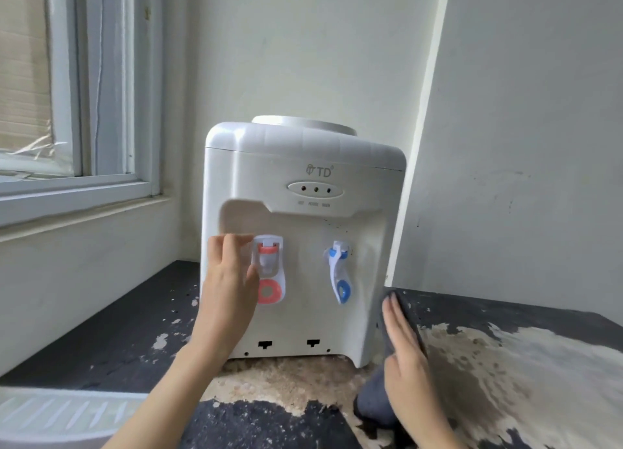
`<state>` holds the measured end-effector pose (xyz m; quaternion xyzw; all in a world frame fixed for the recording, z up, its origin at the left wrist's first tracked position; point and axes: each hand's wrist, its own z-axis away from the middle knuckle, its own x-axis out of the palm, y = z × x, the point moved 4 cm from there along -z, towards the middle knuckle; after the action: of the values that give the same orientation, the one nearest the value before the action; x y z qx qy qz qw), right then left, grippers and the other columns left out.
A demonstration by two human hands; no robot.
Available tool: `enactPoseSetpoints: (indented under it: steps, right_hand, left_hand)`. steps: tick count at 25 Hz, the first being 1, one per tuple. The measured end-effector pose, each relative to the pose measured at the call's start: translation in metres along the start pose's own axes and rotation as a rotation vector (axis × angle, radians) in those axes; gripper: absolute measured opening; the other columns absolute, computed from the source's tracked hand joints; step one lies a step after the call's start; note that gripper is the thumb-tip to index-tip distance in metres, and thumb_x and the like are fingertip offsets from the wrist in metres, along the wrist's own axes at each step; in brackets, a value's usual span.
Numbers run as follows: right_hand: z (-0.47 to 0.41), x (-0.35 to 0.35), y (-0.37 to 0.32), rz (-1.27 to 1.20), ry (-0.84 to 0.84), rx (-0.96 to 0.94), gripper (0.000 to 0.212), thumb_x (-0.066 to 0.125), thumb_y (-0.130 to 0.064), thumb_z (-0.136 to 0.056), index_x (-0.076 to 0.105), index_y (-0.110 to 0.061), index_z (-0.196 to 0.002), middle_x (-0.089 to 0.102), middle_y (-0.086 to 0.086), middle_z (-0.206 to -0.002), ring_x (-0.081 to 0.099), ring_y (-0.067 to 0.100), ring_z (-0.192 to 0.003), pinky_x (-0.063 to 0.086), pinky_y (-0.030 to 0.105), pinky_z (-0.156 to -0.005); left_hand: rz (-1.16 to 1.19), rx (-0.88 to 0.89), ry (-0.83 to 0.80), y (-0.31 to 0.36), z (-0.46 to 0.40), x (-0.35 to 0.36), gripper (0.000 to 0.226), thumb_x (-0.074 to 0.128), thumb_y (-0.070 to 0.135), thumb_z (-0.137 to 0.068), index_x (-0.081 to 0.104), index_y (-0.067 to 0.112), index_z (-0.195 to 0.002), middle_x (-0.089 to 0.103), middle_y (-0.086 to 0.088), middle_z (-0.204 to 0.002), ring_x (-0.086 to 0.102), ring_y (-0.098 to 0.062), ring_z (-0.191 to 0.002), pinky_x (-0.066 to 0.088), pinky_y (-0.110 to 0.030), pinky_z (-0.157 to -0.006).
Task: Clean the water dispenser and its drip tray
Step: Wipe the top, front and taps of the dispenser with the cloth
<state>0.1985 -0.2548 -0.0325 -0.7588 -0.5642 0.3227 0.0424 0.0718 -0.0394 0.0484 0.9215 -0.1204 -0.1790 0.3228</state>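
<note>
On a worn black counter [111,330] by a window [67,88], flat right hand [404,347] presses cloth [374,398] against dispenser [303,246].

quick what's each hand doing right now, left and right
Left hand: fingers curled against the dispenser beside the red tap; grip cannot be told.
Right hand: open, flat, pressing the grey cloth on the dispenser's side.
</note>
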Motion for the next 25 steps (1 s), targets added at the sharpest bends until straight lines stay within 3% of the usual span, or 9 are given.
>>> enactPoseSetpoints:
  steps: [4, 5, 6, 7, 8, 11, 16, 19, 25]
  right_hand:
    - [-0.028, -0.027, -0.023, -0.407, -0.056, 0.127, 0.09, 0.038, 0.026, -0.082, 0.02, -0.037, -0.143, 0.026, -0.034, -0.145, 0.029, -0.015, -0.129, 0.025, -0.003, -0.09]
    - [-0.038, -0.029, -0.028, -0.439, -0.02, 0.115, 0.088, 0.038, 0.026, -0.082, 0.02, -0.035, -0.144, 0.028, -0.027, -0.147, 0.034, -0.012, -0.127, 0.031, 0.005, -0.101]
    - [-0.046, -0.03, -0.033, -0.47, 0.025, 0.099, 0.085, 0.038, 0.025, -0.083, 0.023, -0.031, -0.144, 0.029, -0.02, -0.148, 0.035, -0.009, -0.127, 0.009, 0.019, -0.098]
    - [-0.052, -0.028, -0.037, -0.47, 0.07, 0.062, 0.082, 0.037, 0.025, -0.082, 0.027, -0.03, -0.142, 0.03, -0.015, -0.147, 0.034, -0.006, -0.13, 0.031, 0.011, -0.105]
    - [-0.057, -0.024, -0.041, -0.444, 0.102, 0.007, 0.078, 0.036, 0.023, -0.082, 0.031, -0.031, -0.138, 0.031, -0.013, -0.146, 0.032, -0.004, -0.133, 0.029, 0.004, -0.097]
    - [-0.071, -0.012, -0.051, -0.084, 0.147, -0.215, 0.061, 0.033, 0.007, -0.079, 0.032, -0.026, -0.13, 0.037, 0.001, -0.146, 0.035, 0.011, -0.133, 0.032, 0.025, -0.106]
    - [-0.094, 0.001, -0.049, 0.61, 0.109, -0.464, 0.055, 0.045, 0.008, -0.058, 0.039, -0.013, -0.109, 0.042, 0.014, -0.144, 0.033, 0.019, -0.133, 0.023, 0.048, -0.094]
    - [-0.081, 0.006, -0.037, 0.796, 0.03, -0.538, 0.042, 0.022, -0.002, -0.07, 0.04, -0.012, -0.107, 0.043, 0.01, -0.144, 0.036, 0.017, -0.133, 0.026, 0.046, -0.086]
    - [-0.022, 0.031, -0.006, 0.946, -0.215, -0.499, 0.05, 0.023, -0.009, -0.073, 0.035, -0.013, -0.121, 0.044, 0.004, -0.144, 0.043, 0.009, -0.13, 0.025, 0.037, -0.075]
  left_hand:
    - [0.016, 0.323, 0.069, 0.041, 0.025, 0.029, 0.039, 0.059, 0.002, -0.083, 0.048, 0.004, -0.121, 0.043, -0.002, -0.114, 0.041, -0.002, -0.101, 0.03, -0.006, -0.094]
    - [0.066, 0.291, -0.049, 0.048, 0.029, 0.044, 0.041, 0.062, 0.008, -0.085, 0.045, 0.008, -0.122, 0.041, 0.002, -0.112, 0.043, 0.001, -0.094, 0.033, -0.006, -0.091]
    - [0.121, 0.194, -0.177, 0.051, 0.033, 0.06, 0.043, 0.063, 0.016, -0.087, 0.041, 0.011, -0.123, 0.04, 0.004, -0.113, 0.046, 0.0, -0.094, 0.038, -0.01, -0.089]
    - [0.168, 0.055, -0.285, 0.05, 0.037, 0.075, 0.045, 0.063, 0.024, -0.088, 0.037, 0.013, -0.123, 0.04, 0.004, -0.113, 0.05, -0.004, -0.096, 0.043, -0.016, -0.088]
    - [0.214, -0.087, -0.361, 0.044, 0.039, 0.088, 0.042, 0.063, 0.029, -0.088, 0.037, 0.013, -0.118, 0.045, 0.002, -0.112, 0.055, -0.01, -0.097, 0.048, -0.024, -0.085]
    - [0.338, -0.33, -0.413, 0.03, 0.038, 0.107, 0.02, 0.051, 0.027, -0.096, 0.048, 0.008, -0.1, 0.064, -0.003, -0.092, 0.065, -0.015, -0.079, 0.054, -0.038, -0.079]
    - [0.327, -0.294, -0.463, 0.023, 0.03, 0.102, 0.02, 0.037, 0.016, -0.1, 0.052, 0.003, -0.094, 0.068, -0.002, -0.082, 0.064, -0.014, -0.059, 0.058, -0.035, -0.067]
    - [0.378, -0.307, -0.514, 0.018, 0.025, 0.099, 0.02, 0.037, 0.013, -0.101, 0.054, 0.004, -0.096, 0.068, -0.002, -0.076, 0.06, -0.012, -0.055, 0.055, -0.03, -0.059]
    - [0.406, -0.301, -0.55, 0.009, 0.022, 0.101, 0.02, 0.037, 0.013, -0.101, 0.055, 0.005, -0.094, 0.067, 0.004, -0.064, 0.055, -0.012, -0.05, 0.05, -0.031, -0.059]
